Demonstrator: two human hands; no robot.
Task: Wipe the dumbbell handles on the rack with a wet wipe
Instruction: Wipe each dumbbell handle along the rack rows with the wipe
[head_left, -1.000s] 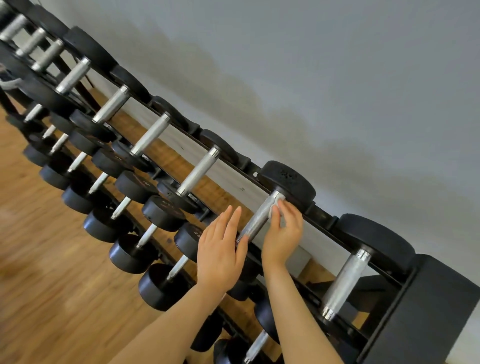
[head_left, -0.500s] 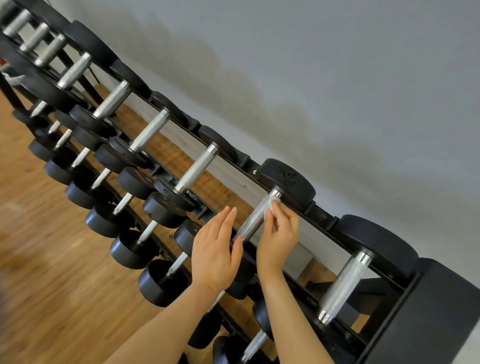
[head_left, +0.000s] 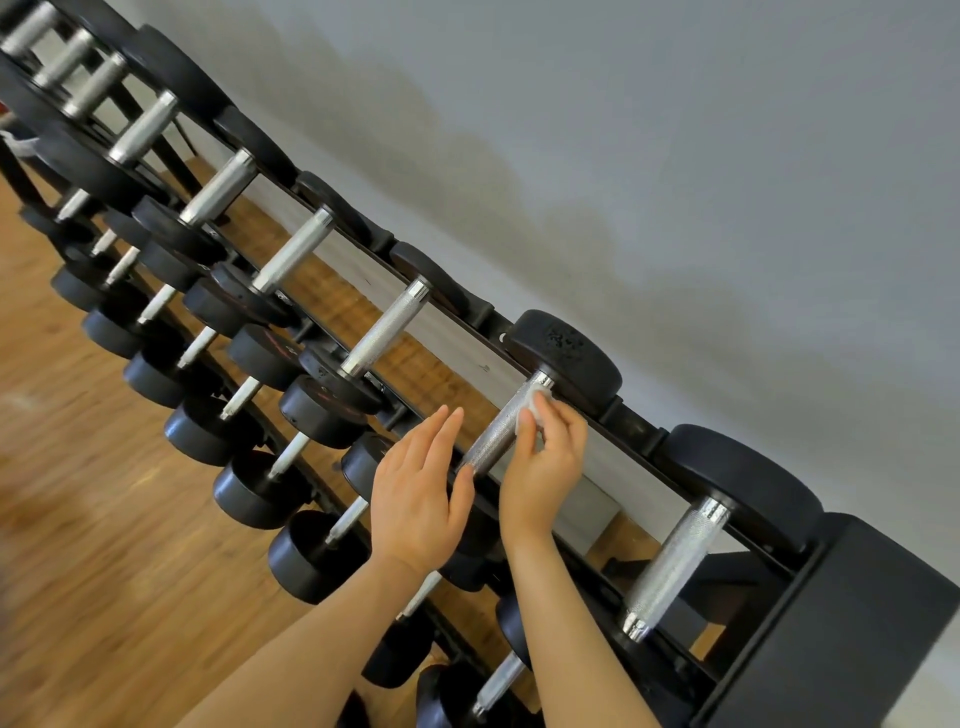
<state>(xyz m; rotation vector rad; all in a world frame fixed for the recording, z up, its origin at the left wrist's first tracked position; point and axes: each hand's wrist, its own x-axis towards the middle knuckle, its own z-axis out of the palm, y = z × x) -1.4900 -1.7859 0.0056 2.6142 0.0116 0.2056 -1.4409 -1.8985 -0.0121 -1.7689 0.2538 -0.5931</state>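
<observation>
In the upper left of the frame the top tier of the rack (head_left: 488, 345) is seen to run down toward the lower right, lined with dumbbells whose knurled steel handles (head_left: 293, 249) point toward the wooden floor (head_left: 104, 545), with smaller dumbbells (head_left: 260, 486) stored on the tiers below. Near the centre, the left hand (head_left: 415, 499) is held with fingers straight and together, nothing gripped, its thumb just beside the lower end of the handle being cleaned (head_left: 498, 431). Immediately to the right, the right hand (head_left: 545, 457) is curled around a small white wet wipe (head_left: 535, 408), which is pressed against the upper end of that handle, close to the black weight head (head_left: 566, 358). Compared with a second ago, the wipe has been kept at the top of the same handle and only slightly shifted, so this handle is judged to be still in progress. At the lower right, the last handle (head_left: 670, 566) is left untouched by either hand at present.
</observation>
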